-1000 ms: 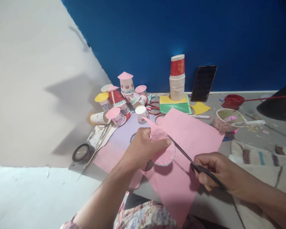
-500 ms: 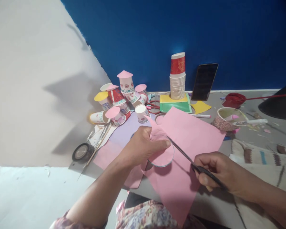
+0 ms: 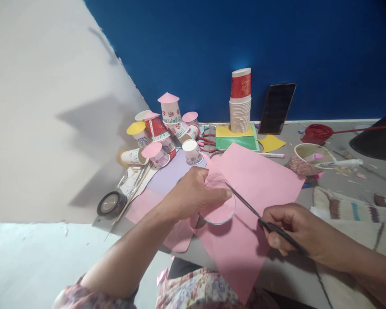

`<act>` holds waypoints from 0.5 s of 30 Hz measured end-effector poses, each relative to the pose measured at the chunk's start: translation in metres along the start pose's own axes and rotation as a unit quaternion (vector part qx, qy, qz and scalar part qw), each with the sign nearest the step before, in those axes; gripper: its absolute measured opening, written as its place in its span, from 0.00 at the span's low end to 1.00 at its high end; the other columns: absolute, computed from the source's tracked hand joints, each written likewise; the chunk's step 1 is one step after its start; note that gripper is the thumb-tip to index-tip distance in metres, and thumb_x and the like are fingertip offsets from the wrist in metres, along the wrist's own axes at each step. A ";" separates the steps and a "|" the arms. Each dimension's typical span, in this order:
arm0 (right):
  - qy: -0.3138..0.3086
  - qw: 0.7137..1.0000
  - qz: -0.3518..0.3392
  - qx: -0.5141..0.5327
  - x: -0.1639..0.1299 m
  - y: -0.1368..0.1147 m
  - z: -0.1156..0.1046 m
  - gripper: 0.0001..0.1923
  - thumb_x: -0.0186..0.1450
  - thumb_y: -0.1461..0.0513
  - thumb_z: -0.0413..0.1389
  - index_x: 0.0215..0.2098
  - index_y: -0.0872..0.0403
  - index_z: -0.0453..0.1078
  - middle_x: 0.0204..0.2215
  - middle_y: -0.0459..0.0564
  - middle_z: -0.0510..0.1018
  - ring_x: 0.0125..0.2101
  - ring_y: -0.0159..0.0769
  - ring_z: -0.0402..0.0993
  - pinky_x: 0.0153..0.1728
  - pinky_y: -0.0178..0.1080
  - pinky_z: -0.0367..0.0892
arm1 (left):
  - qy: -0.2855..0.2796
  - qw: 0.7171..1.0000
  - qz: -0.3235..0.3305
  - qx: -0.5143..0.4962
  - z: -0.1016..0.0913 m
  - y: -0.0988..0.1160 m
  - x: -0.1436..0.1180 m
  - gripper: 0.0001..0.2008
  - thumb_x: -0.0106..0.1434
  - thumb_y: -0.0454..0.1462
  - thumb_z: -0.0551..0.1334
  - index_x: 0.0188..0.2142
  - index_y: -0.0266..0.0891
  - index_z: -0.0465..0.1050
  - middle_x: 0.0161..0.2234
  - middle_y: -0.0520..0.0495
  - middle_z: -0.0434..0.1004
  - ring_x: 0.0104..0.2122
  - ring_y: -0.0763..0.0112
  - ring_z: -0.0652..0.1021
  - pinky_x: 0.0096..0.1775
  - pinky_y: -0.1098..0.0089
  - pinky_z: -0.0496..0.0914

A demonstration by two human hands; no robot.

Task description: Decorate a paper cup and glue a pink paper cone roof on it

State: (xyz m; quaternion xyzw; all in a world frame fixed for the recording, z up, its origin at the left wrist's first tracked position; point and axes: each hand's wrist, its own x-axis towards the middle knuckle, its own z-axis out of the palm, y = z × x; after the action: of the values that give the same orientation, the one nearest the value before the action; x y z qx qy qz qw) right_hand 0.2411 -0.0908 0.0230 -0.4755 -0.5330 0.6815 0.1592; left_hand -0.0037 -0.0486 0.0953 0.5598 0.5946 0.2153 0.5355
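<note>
Pinching pink paper (image 3: pixel 217 213) with the left hand (image 3: pixel 196 194), nearer than the white-topped cup (image 3: pixel 193 153), seemingly for steadiness; gripping scissors (image 3: pixel 261 220) in the right hand (image 3: pixel 292 223), rightward of that cup, pointing blades (image 3: pixel 244 201) toward the paper

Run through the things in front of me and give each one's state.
Pink paper sheet, partly cut, held in left hand
Black-handled metal scissors, in right hand, blades closed or nearly so
Black rectangular smartphone, leaning upright, screen dark
Tall stack of white-and-red paper cups, nested
Leftmost white patterned paper cup, on its side
</note>
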 end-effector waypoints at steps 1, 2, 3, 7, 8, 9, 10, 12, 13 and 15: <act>0.000 1.000 0.000 0.000 0.000 0.000 0.000 0.23 0.54 0.48 0.71 0.21 0.53 0.67 0.16 0.42 0.71 0.20 0.27 0.60 0.24 0.33 0.56 | 0.000 1.000 -0.007 0.007 -0.001 0.001 0.000 0.14 0.50 0.43 0.70 0.23 0.40 0.68 0.22 0.53 0.69 0.22 0.73 0.69 0.26 0.71 0.62; 0.001 1.000 -0.001 0.003 0.000 0.001 0.000 0.23 0.54 0.48 0.71 0.21 0.53 0.66 0.15 0.42 0.70 0.20 0.27 0.60 0.24 0.33 0.56 | -0.001 1.000 -0.014 0.014 -0.002 0.001 0.000 0.14 0.50 0.43 0.70 0.23 0.40 0.67 0.22 0.53 0.69 0.23 0.73 0.68 0.26 0.71 0.62; 0.002 1.000 -0.002 0.007 0.001 0.001 0.000 0.23 0.54 0.48 0.71 0.20 0.52 0.66 0.15 0.41 0.70 0.19 0.27 0.60 0.24 0.33 0.56 | -0.001 1.000 -0.019 0.019 -0.002 0.001 0.000 0.15 0.50 0.44 0.70 0.24 0.40 0.67 0.22 0.54 0.68 0.23 0.73 0.68 0.26 0.71 0.62; 0.005 1.000 -0.005 0.022 0.001 0.004 0.001 0.24 0.54 0.48 0.71 0.20 0.52 0.65 0.15 0.41 0.69 0.20 0.28 0.63 0.24 0.33 0.58 | 0.008 0.998 -0.017 0.052 -0.004 0.002 0.000 0.18 0.50 0.45 0.71 0.24 0.41 0.62 0.21 0.56 0.64 0.22 0.75 0.65 0.24 0.72 0.58; 0.005 1.000 -0.003 0.025 0.001 0.004 0.002 0.24 0.54 0.48 0.71 0.21 0.52 0.65 0.15 0.41 0.69 0.20 0.28 0.64 0.24 0.33 0.59 | 0.014 0.997 -0.017 0.070 -0.004 0.003 0.001 0.19 0.50 0.46 0.71 0.24 0.42 0.61 0.21 0.56 0.63 0.22 0.75 0.64 0.24 0.72 0.56; 0.005 1.000 0.001 0.026 0.001 0.004 0.002 0.23 0.53 0.48 0.71 0.21 0.52 0.65 0.15 0.41 0.69 0.20 0.29 0.65 0.25 0.33 0.60 | 0.017 0.996 -0.019 0.088 -0.004 0.003 0.001 0.20 0.49 0.46 0.71 0.24 0.42 0.60 0.21 0.57 0.62 0.22 0.75 0.64 0.23 0.72 0.55; 0.004 1.000 0.005 0.025 0.001 0.003 0.002 0.23 0.53 0.49 0.71 0.20 0.52 0.65 0.15 0.41 0.69 0.20 0.29 0.65 0.25 0.33 0.60 | 0.017 0.994 -0.022 0.102 -0.004 0.003 0.001 0.21 0.49 0.47 0.72 0.25 0.43 0.59 0.21 0.57 0.61 0.23 0.75 0.63 0.23 0.72 0.54; 0.004 1.000 0.010 0.024 0.001 0.001 0.002 0.21 0.52 0.51 0.70 0.20 0.52 0.65 0.15 0.41 0.69 0.21 0.29 0.66 0.25 0.33 0.60 | 0.011 0.993 -0.024 0.118 -0.005 0.004 0.002 0.22 0.49 0.47 0.72 0.25 0.43 0.58 0.21 0.58 0.59 0.23 0.75 0.62 0.23 0.72 0.54; 0.002 1.000 0.010 0.025 0.000 0.000 0.002 0.19 0.53 0.52 0.70 0.20 0.52 0.65 0.15 0.41 0.69 0.21 0.29 0.66 0.25 0.33 0.60 | 0.007 0.992 -0.023 0.120 -0.006 0.004 0.002 0.22 0.49 0.47 0.72 0.26 0.43 0.58 0.21 0.58 0.58 0.23 0.75 0.62 0.23 0.72 0.53; -0.002 1.000 0.005 0.028 0.000 -0.002 0.001 0.18 0.54 0.54 0.68 0.20 0.52 0.65 0.15 0.41 0.69 0.21 0.29 0.65 0.26 0.33 0.61 | 0.001 0.992 -0.018 0.127 -0.007 0.005 0.003 0.22 0.49 0.46 0.71 0.26 0.44 0.57 0.21 0.59 0.56 0.22 0.76 0.61 0.23 0.72 0.52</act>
State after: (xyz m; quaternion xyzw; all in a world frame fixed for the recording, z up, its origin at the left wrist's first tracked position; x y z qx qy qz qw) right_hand 0.2394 -0.0909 0.0251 -0.4722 -0.5114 0.6981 0.1677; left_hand -0.0072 -0.0424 0.1008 0.6124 0.6276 0.1291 0.4631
